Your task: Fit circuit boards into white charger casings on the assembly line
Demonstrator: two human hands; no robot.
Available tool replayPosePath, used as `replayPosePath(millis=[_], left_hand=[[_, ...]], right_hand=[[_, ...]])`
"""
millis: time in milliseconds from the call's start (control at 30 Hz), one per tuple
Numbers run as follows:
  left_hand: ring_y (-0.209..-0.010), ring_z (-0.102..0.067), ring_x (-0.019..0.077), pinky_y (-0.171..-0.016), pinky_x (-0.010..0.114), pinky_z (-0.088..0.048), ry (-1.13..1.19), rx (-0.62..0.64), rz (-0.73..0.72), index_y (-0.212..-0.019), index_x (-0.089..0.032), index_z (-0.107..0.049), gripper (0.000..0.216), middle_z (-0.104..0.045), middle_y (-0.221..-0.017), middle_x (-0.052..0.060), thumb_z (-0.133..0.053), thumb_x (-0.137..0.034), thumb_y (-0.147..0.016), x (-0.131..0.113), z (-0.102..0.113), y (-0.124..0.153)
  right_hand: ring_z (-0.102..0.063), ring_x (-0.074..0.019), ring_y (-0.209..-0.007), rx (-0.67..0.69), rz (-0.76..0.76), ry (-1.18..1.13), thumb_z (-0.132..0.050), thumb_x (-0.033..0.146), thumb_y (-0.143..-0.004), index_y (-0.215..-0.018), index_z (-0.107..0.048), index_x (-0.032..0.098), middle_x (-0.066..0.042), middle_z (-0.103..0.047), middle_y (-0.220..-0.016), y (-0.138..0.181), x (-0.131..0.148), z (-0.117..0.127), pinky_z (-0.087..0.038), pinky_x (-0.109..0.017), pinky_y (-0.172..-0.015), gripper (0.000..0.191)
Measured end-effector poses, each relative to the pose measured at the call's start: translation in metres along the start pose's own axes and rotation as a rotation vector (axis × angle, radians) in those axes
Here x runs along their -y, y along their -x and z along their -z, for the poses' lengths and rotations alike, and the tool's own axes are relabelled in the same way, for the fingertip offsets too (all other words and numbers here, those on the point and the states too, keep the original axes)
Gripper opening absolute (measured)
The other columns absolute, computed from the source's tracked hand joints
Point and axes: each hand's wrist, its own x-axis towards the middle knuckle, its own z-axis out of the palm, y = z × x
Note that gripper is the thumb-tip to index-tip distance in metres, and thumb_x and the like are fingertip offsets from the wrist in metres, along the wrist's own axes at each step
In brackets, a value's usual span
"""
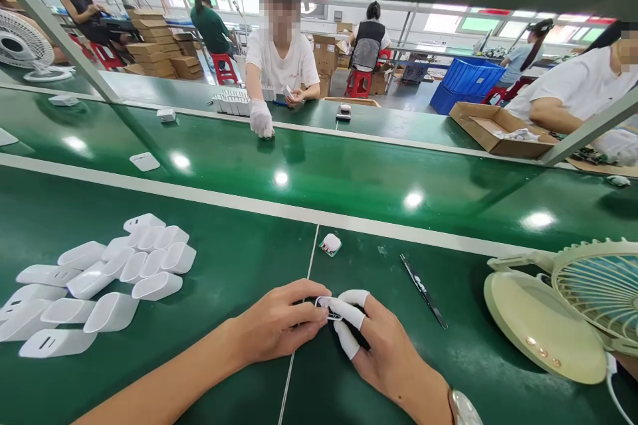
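Note:
Between my two hands is a small white plastic housing, its open end partly showing; the fingers cover most of it. My left hand, bare-fingered, is closed around its left side. White finger cots cover fingertips of my right hand, which pinches the housing from the right. What sits inside the housing is hard to make out. Just beyond my hands lies a small circuit board with a white block on top. Black tweezers rest on the green table to the right.
Several white housings lie grouped at the left. A cream desk fan stands at the right. Past a pale strip runs a green belt carrying a few white parts; a person's gloved hand reaches onto it from across.

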Motion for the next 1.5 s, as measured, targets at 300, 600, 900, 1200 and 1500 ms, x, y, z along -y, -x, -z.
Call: replayPosePath(millis=[300,600,900,1200,1500], left_hand=[[-0.097,-0.072,0.0225,-0.084,0.034,-0.060,0.201,-0.028,0.162,-0.093,-0.019,-0.069,0.004,-0.076,-0.110,0.012,-0.067,-0.015,-0.093,0.004,-0.007,0.000],[-0.061,-0.066,0.0138,-0.058,0.025,-0.059,0.984,-0.350,0.978,-0.077,-0.016,-0.068,0.043,-0.071,-0.067,0.002,-0.089,-0.053,-0.071,0.009,0.004,-0.014],[-0.076,-0.072,0.0207,-0.078,0.035,-0.062,0.023,-0.379,0.727,-0.082,-0.021,-0.073,0.026,-0.078,-0.090,0.005,-0.076,-0.045,-0.074,0.055,0.037,-0.052],[-0.095,-0.071,0.0301,-0.084,0.040,-0.058,-0.347,-0.416,0.730,-0.078,-0.020,-0.068,0.008,-0.075,-0.090,0.010,-0.069,-0.025,-0.072,0.116,0.078,-0.096],[-0.108,-0.068,0.0279,-0.097,0.042,-0.056,-0.560,-0.447,0.584,-0.116,-0.023,-0.070,0.036,-0.072,-0.126,0.009,-0.065,-0.044,-0.088,0.035,0.138,-0.006]], right_hand=[[-0.073,-0.0188,-0.095,-0.133,-0.174,-0.115,-0.049,0.023,-0.106,-0.148,-0.047,0.027,-0.006,-0.072,-0.112,0.008,-0.021,-0.005,-0.062,-0.034,-0.086,0.042],[-0.071,-0.0196,-0.084,-0.164,-0.035,-0.016,-0.045,0.017,-0.104,-0.146,-0.047,0.026,-0.007,-0.071,-0.103,0.005,-0.022,-0.011,-0.062,-0.035,-0.074,0.043],[-0.068,-0.0225,-0.080,-0.182,0.073,0.053,-0.044,0.014,-0.103,-0.139,-0.053,0.020,-0.009,-0.068,-0.097,0.008,-0.023,-0.016,-0.062,-0.036,-0.071,0.037],[-0.071,-0.0235,-0.084,-0.164,0.076,0.062,-0.044,0.010,-0.099,-0.138,-0.055,0.020,-0.009,-0.068,-0.098,0.009,-0.026,-0.014,-0.063,-0.035,-0.074,0.042],[-0.074,-0.0251,-0.098,-0.199,0.152,0.099,-0.041,0.013,-0.102,-0.148,-0.048,0.024,-0.011,-0.070,-0.108,0.008,-0.031,-0.014,-0.066,-0.037,-0.083,0.047]])
